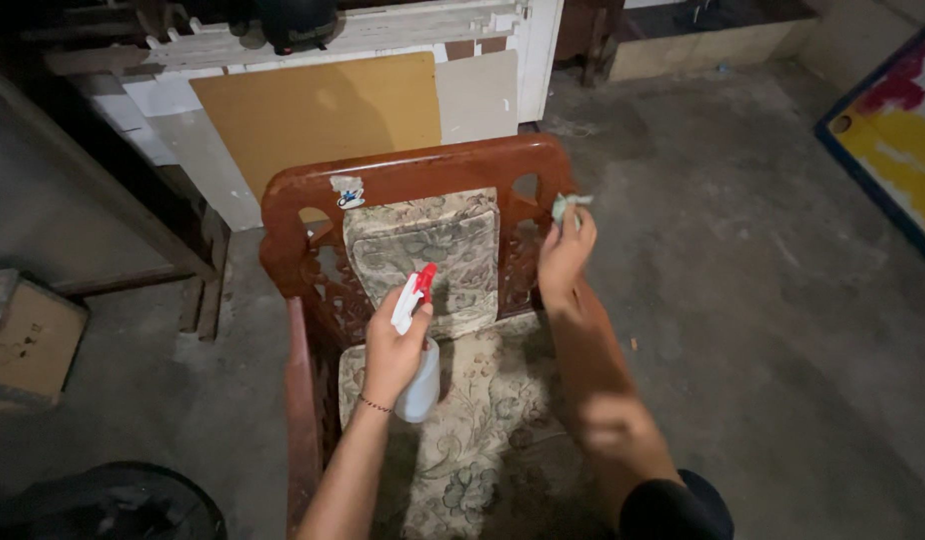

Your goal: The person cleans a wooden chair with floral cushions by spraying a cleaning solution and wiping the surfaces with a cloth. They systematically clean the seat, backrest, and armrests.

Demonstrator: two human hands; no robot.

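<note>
A carved red-brown wooden chair (403, 172) with floral cushions (423, 250) stands below me. My left hand (391, 350) grips a clear spray bottle (421, 385) with a red and white trigger head (416, 292), its nozzle pointing at the back cushion. My right hand (565, 252) is raised beside the chair back's right side and pinches a small pale green cloth (569, 206) between its fingers. The floral seat cushion (483, 420) lies under both forearms.
Boards, a tan panel (323, 115) and white wood lean against the wall behind the chair. A cardboard box (23, 340) sits at the left, a dark round object (113, 505) at the bottom left. A painted yellow, red and blue board (898, 130) lies at the right on the concrete floor (763, 300).
</note>
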